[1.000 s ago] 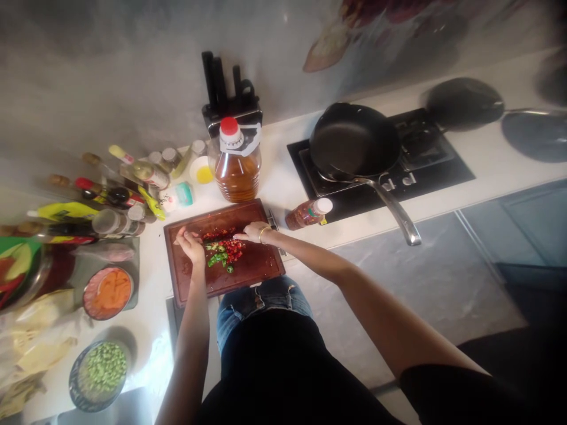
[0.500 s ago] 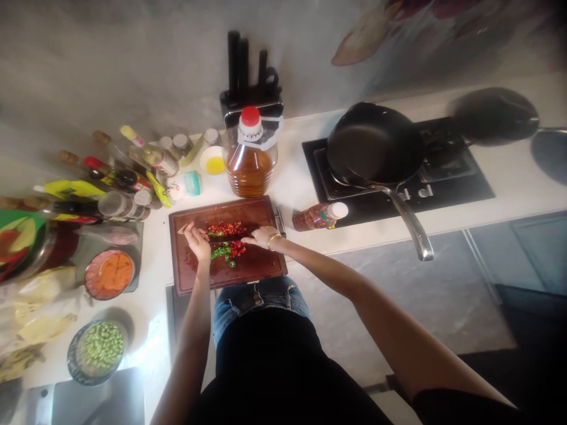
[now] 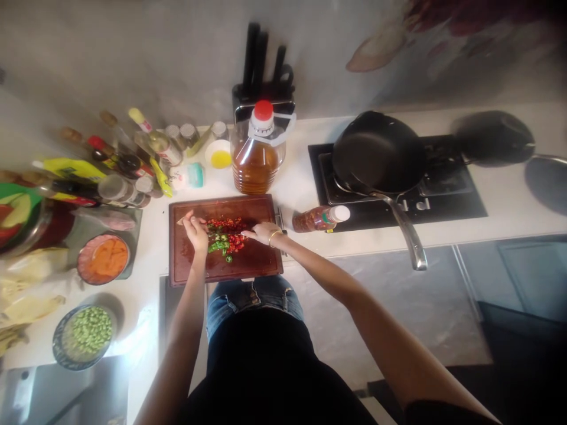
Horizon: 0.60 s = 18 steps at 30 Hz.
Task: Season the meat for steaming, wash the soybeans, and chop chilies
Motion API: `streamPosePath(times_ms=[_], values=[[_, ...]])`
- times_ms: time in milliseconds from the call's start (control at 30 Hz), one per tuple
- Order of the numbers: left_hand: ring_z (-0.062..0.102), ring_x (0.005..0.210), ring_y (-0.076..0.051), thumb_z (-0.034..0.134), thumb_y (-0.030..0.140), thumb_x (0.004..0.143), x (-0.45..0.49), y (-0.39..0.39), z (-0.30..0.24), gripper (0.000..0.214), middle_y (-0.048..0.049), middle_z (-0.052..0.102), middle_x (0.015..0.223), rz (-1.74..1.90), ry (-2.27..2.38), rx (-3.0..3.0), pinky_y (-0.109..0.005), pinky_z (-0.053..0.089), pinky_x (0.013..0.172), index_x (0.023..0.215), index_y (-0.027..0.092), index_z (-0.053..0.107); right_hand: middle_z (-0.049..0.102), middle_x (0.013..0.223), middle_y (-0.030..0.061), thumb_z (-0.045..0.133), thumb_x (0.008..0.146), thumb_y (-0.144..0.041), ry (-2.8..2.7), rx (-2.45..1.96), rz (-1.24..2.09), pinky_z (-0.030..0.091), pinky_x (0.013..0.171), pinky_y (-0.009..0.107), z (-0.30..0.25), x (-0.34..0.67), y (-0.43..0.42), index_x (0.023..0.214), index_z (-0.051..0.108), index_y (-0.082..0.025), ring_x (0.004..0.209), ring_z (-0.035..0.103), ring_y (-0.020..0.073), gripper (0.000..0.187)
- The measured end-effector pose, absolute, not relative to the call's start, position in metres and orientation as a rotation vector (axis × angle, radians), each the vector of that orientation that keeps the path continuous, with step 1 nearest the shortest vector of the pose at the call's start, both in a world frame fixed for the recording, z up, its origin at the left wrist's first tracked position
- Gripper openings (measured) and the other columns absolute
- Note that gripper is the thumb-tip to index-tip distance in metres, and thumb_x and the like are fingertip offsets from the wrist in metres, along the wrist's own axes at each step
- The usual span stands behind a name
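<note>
On the brown cutting board (image 3: 221,268), my right hand (image 3: 264,234) is closed on the handle of a kitchen knife (image 3: 230,232), whose dark blade runs left across the chopped peppers. My left hand (image 3: 196,231) is closed at the blade's other end; its fingertips are partly hidden. Chopped red chili (image 3: 228,224) lies on the far side of the blade. Green pepper pieces (image 3: 218,245) lie on the near side, mixed with red bits.
A chili jar (image 3: 312,219) lies right of the board, by a stove with a black pan (image 3: 376,153). Behind stand an oil jug (image 3: 259,159) and a knife block (image 3: 263,97). Leftward are seasoning bottles (image 3: 166,147), a bowl of orange slices (image 3: 104,260) and a bowl of green beans (image 3: 88,333).
The view has shifted and turned slightly. Both hands stay on the knife over the peppers, with the blade a little differently placed among the pieces.
</note>
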<state>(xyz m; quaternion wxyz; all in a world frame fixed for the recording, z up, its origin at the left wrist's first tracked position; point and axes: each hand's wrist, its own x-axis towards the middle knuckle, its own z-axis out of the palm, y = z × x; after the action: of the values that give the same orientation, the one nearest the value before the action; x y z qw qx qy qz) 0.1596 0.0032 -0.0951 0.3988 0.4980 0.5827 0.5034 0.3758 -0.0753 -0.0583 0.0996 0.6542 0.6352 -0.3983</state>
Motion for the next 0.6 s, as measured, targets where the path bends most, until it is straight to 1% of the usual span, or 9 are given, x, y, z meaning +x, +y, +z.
streamPosePath(times_ms=[133,233,433,600], values=[[0.041,0.044,-0.002,0.035,0.049,0.099,0.156,-0.008,-0.093,0.039,0.0051,0.05,0.07,1.322,1.453,1.274,-0.019,0.032,0.044,0.116,0.015,0.043,0.072,0.105,0.0191,0.01,0.084,-0.082,1.914,1.896,-1.179,0.05,0.081,0.032,-0.047,0.377,-0.082,0.103,0.076,-0.015,0.099,0.069,0.0296,0.096],[0.042,0.043,-0.003,0.036,0.05,0.098,0.156,-0.016,-0.098,0.039,0.0056,0.049,0.068,1.277,1.475,1.227,-0.019,0.031,0.043,0.115,0.015,0.043,0.073,0.104,0.0183,0.012,0.085,-0.081,1.88,1.882,-1.169,0.05,0.08,0.032,-0.046,0.377,-0.087,0.101,0.076,-0.016,0.099,0.069,0.0296,0.093],[0.041,0.045,-0.004,0.039,0.049,0.098,0.159,-0.019,-0.107,0.037,0.0055,0.048,0.066,1.21,1.491,1.231,-0.019,0.033,0.044,0.114,0.016,0.046,0.072,0.108,0.0172,0.012,0.085,-0.08,1.811,1.887,-1.17,0.05,0.079,0.031,-0.067,0.374,-0.093,0.102,0.075,-0.017,0.099,0.069,0.029,0.091],[0.041,0.047,-0.005,0.041,0.05,0.096,0.163,-0.021,-0.104,0.039,0.0045,0.049,0.067,1.221,1.486,1.287,-0.018,0.034,0.044,0.114,0.016,0.05,0.072,0.109,0.0151,0.015,0.089,-0.076,1.825,1.907,-1.136,0.049,0.079,0.029,-0.078,0.377,-0.096,0.106,0.073,-0.018,0.1,0.068,0.0265,0.084]])
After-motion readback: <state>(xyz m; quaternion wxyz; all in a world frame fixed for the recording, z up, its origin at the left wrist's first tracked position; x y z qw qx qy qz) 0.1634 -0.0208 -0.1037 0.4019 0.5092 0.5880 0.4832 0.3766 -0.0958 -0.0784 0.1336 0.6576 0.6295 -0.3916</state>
